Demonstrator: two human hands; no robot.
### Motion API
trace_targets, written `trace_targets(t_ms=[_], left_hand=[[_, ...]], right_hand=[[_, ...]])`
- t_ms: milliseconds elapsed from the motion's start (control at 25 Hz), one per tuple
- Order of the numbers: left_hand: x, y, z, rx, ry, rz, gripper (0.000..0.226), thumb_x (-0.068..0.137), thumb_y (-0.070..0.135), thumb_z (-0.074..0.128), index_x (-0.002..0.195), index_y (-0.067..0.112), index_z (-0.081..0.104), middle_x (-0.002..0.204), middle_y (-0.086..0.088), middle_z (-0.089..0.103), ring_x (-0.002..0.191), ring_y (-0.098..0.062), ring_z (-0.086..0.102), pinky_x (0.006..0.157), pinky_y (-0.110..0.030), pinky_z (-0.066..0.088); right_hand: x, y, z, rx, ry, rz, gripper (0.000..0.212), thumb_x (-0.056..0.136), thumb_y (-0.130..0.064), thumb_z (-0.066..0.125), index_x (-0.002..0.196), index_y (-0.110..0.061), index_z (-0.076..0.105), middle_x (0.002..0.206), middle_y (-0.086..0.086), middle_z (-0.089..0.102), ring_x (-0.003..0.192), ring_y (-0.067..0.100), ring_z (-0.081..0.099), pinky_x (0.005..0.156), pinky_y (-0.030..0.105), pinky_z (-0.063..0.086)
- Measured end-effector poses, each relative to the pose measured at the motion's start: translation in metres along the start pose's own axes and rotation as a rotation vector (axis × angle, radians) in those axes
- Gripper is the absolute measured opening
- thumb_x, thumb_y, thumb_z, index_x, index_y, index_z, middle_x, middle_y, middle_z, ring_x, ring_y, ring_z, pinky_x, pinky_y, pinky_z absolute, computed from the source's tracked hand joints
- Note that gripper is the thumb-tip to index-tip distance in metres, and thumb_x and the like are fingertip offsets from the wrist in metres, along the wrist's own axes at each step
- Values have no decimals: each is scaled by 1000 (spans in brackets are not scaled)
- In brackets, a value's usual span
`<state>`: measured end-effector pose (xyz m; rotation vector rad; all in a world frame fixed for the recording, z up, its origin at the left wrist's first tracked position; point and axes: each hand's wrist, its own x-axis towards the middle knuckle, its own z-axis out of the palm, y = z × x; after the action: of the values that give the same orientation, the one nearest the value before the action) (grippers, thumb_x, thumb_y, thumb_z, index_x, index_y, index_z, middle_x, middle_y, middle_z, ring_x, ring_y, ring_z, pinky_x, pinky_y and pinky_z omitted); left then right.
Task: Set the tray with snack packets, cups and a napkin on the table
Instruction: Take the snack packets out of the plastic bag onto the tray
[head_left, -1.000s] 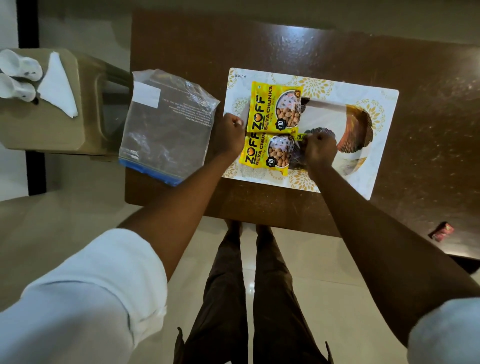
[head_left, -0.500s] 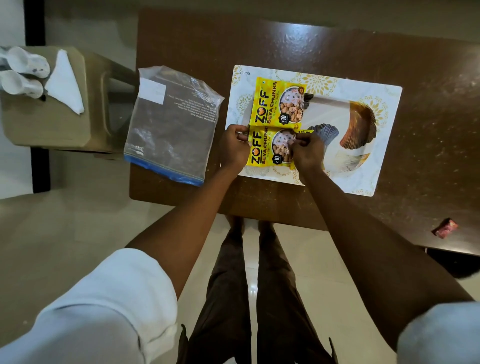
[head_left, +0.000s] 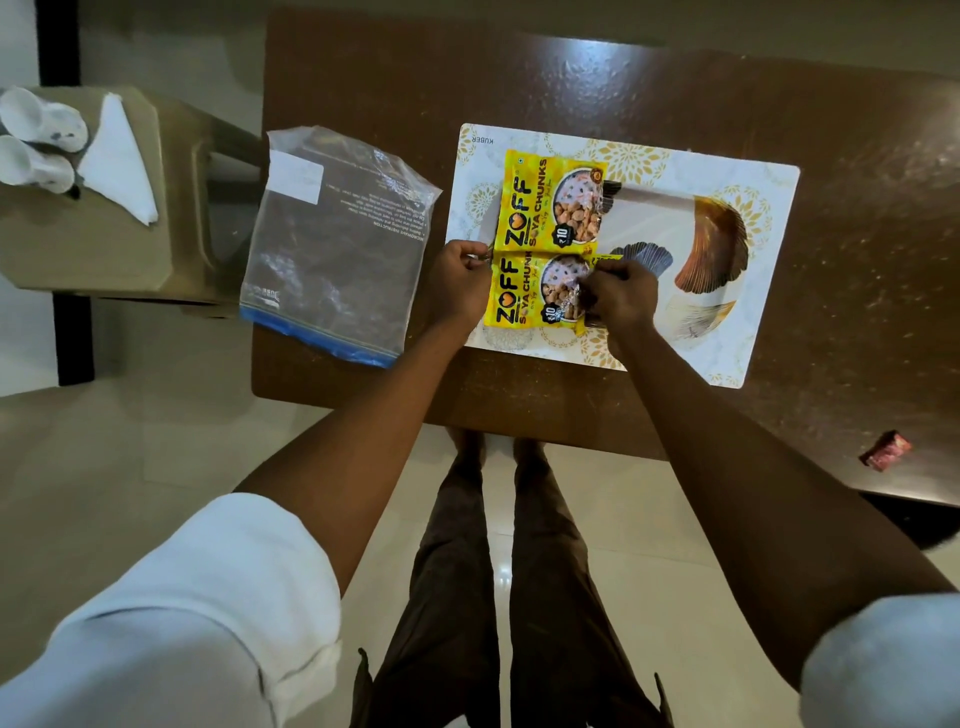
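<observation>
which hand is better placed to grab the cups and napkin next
Probably left: the cups and napkin lie on the stool left of the table, and the left hand grips the snack packets on that side. The right hand would have to cross them.

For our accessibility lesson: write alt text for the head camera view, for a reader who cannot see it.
A person's left hand and right hand pinch opposite ends of the nearer of two yellow snack packets on a patterned tray on a brown table. A clear plastic bag lies beside the tray; cups and a napkin wait on a side stand.
</observation>
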<state>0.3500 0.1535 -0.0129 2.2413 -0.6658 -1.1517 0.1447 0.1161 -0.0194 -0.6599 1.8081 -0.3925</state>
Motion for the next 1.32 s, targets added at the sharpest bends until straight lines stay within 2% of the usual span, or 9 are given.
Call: trace_targets(t_ms=[120, 240, 520, 720, 880, 960, 1080, 1200, 1320], left_hand=[[9, 16, 0, 14, -1, -1, 28, 85, 15, 57, 108, 17, 72, 97, -7, 75, 84, -26, 72, 74, -43, 61], [11, 25, 3, 62, -12, 19, 27, 88, 19, 57, 110, 18, 72, 99, -6, 75, 85, -27, 72, 73, -44, 61], [10, 21, 7, 101, -12, 48, 25, 90, 7, 57, 109, 14, 72, 101, -4, 74, 88, -23, 71, 68, -27, 53], [8, 23, -2, 58, -22, 79, 29, 86, 2, 55, 107, 14, 71, 90, 1, 68, 80, -19, 69, 64, -28, 53], [-3, 2, -21, 27, 27, 42, 28, 86, -1, 57, 105, 15, 70, 84, -1, 65, 73, -21, 66, 64, -32, 53], [-4, -11, -31, 13, 44, 24, 25, 86, 4, 59, 104, 17, 70, 90, -3, 69, 78, -23, 68, 70, -40, 57], [-4, -6, -48, -19, 84, 38, 22, 87, 7, 60, 105, 13, 72, 101, -5, 73, 91, -19, 70, 80, -37, 60], [10, 6, -82, -11, 135, 85, 21, 90, 5, 59, 106, 10, 71, 106, -3, 73, 96, -13, 67, 85, -25, 55], [40, -2, -144, 30, 259, 86, 18, 93, 9, 61, 110, 11, 68, 111, -3, 69, 101, -11, 63, 87, -20, 52]], right_hand=[[8, -1, -10, 48, 11, -4, 24, 68, -20, 78, 92, -21, 74, 88, 12, 77, 82, 37, 76, 68, 60, 62], [-11, -10, -7, 47, -44, -25, 27, 82, -6, 78, 107, -6, 69, 88, 11, 73, 77, 32, 74, 68, 56, 63], [-15, -3, 0, 94, -123, -32, 27, 86, 5, 72, 108, -8, 67, 89, 9, 70, 78, 29, 70, 72, 54, 62], [-13, 0, -4, 101, -125, -33, 24, 87, -2, 72, 111, -9, 68, 101, 14, 73, 89, 37, 74, 71, 50, 64], [-38, -4, -4, -158, 203, -287, 7, 92, -12, 61, 98, -11, 64, 85, 1, 64, 75, 10, 60, 69, 33, 51], [-63, -14, 15, -126, 167, -436, 4, 94, -15, 60, 91, -12, 59, 73, -4, 57, 64, -1, 52, 60, 23, 41], [-96, -25, 70, -84, -67, -514, 21, 97, -27, 65, 86, -10, 59, 68, -1, 59, 61, 12, 54, 58, 30, 42], [-100, -34, 128, 24, -225, -306, 25, 92, -41, 70, 85, -18, 63, 80, 8, 70, 72, 24, 70, 65, 42, 60], [-79, -28, 174, 15, -265, -221, 37, 73, -62, 73, 83, -27, 65, 80, 3, 70, 80, 24, 71, 77, 58, 59]])
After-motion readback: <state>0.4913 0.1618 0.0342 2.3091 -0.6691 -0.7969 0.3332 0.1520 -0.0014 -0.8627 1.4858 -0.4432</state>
